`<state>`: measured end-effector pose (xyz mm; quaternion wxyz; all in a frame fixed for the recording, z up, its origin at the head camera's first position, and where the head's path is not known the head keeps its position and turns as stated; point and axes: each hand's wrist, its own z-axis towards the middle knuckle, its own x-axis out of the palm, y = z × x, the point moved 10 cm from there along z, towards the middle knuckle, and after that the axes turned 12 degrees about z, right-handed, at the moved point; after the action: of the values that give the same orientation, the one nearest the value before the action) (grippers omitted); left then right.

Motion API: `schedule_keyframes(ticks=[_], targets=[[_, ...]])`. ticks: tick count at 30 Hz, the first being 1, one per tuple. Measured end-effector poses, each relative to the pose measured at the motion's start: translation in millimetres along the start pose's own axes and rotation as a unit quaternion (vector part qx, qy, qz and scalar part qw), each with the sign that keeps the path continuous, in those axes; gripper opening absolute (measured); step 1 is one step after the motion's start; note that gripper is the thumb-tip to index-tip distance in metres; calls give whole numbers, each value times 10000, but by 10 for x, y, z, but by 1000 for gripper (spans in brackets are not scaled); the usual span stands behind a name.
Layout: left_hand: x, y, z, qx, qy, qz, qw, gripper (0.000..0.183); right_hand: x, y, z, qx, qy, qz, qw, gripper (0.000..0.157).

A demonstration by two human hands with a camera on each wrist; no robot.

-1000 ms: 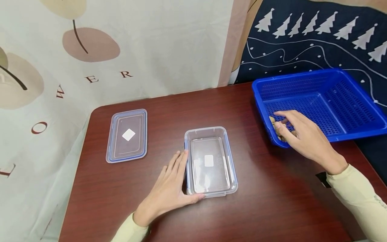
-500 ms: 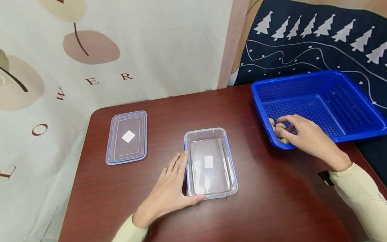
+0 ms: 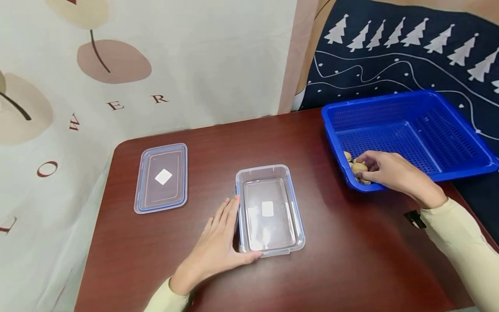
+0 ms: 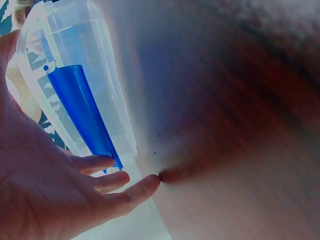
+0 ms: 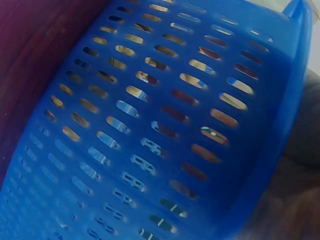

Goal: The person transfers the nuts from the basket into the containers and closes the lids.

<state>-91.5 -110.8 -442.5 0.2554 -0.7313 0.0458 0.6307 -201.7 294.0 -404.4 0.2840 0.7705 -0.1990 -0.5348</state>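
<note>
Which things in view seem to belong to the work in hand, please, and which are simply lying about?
Apparently in the work:
clear container, touched by the left hand
blue basket
tan lumps, one pinched by the right hand

Apparently lying by:
lid, apart, perhaps the container's
tree-patterned cloth, backdrop

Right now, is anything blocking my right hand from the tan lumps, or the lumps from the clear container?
Nothing visible separates your right hand from the tan lumps; it appears to pinch one. Between them and the clear container stands the left wall of the blue basket; beyond that wall, only tabletop shows.
</note>
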Motion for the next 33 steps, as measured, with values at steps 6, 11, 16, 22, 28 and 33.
schedule_keyframes(ticks=[6, 11, 16, 22, 28, 33], targets=[[2, 28, 0, -57, -24, 1, 10000, 139, -30, 16, 62, -34, -160, 26, 9999, 39], [-11, 17, 38, -37, -40, -18, 10000, 141, -135, 21, -21, -262, -867, 188, 9957, 34], [26, 10, 34, -87, 66, -76, 9999, 142, -179, 50, -126, -420, -1481, 440, 9871, 39], [14, 3, 43, -58, 34, -80, 9999, 140, -235, 105, -213, -550, -2159, 687, 9724, 39], [-12, 1, 61, -3, -24, -44, 10000, 140, -271, 136, -295, -762, -2737, 1073, 9528, 37], [8, 11, 74, -13, 16, -83, 10000, 140, -289, 168, -357, -973, -3089, 1413, 9355, 35]])
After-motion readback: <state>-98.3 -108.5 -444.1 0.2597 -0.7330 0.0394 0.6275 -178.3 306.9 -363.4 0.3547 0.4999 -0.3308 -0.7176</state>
